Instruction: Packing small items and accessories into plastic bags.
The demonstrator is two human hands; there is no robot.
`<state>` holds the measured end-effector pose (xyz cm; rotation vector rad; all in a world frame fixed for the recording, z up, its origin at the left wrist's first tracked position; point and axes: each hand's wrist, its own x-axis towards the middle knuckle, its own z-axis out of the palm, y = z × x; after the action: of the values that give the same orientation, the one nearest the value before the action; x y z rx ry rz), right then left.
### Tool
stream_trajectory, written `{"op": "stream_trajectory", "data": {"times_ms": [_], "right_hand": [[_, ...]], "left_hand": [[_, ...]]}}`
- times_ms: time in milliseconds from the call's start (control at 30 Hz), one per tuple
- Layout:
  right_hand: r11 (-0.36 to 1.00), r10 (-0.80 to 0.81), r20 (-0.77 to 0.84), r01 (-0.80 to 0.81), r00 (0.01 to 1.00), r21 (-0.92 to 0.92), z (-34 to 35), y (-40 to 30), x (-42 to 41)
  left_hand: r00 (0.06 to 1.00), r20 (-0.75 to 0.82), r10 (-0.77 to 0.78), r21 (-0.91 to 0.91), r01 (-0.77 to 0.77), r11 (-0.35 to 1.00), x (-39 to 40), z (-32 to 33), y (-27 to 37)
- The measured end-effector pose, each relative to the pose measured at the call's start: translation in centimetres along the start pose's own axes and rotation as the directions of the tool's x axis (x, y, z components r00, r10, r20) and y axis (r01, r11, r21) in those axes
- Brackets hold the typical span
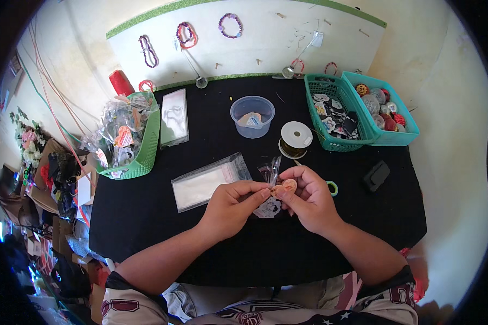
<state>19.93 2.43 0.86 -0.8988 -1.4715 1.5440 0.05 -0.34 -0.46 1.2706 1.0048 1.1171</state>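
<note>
Between both hands, over the black-covered table, is a small clear plastic bag [274, 170] gathered at its neck, with a white and black patterned piece [267, 208] in its lower part. My left hand [238, 203] pinches the gathered neck between thumb and forefinger. An orange heart-shaped tag [288, 186] lies between the thumb and fingers of my right hand [309, 199], against the bag's neck. Left of the hands lies a stack of clear plastic sleeves [205, 185]. Behind them stand a spool of dark gold ribbon [295, 140] and a clear round tub [253, 129] with similar tags inside.
A green basket [148, 152] of filled bags stands left, beside more sleeves [174, 115]. At back right are a green basket [327, 142] of patterned pieces and a teal bin [406, 138] of ornaments. A tape roll [332, 188] and black object [376, 176] lie right. Bracelets hang on a white board [252, 48].
</note>
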Motion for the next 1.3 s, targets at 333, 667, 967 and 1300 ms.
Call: {"op": "stream_trajectory", "data": {"times_ms": [333, 667, 967, 1300], "right_hand": [[0.986, -0.145, -0.003, 0.145, 0.989, -0.088, -0.4, 0.9, 0.2], [0.963, -0.208, 0.026, 0.209, 0.978, -0.171, -1.0, 1.5, 0.0], [0.959, -0.132, 0.043, 0.138, 0.99, -0.248, -0.6, 0.6, -0.1], [0.939, -0.168, 0.033, 0.17, 0.985, -0.299, -0.3, 0.3, -0.3]], "left_hand": [[0.996, 0.036, -0.083, 0.084, 0.08, 0.993, -0.2, -0.3, 1.2], [0.985, 0.028, -0.171, 0.006, 0.171, 0.985, 0.0, -0.5, 0.8], [0.997, 0.048, -0.068, 0.129, 0.062, 0.99, -0.3, -0.4, 0.9], [0.979, 0.08, 0.187, 0.276, -0.202, 0.94, 0.0, -0.8, 0.5]]}}
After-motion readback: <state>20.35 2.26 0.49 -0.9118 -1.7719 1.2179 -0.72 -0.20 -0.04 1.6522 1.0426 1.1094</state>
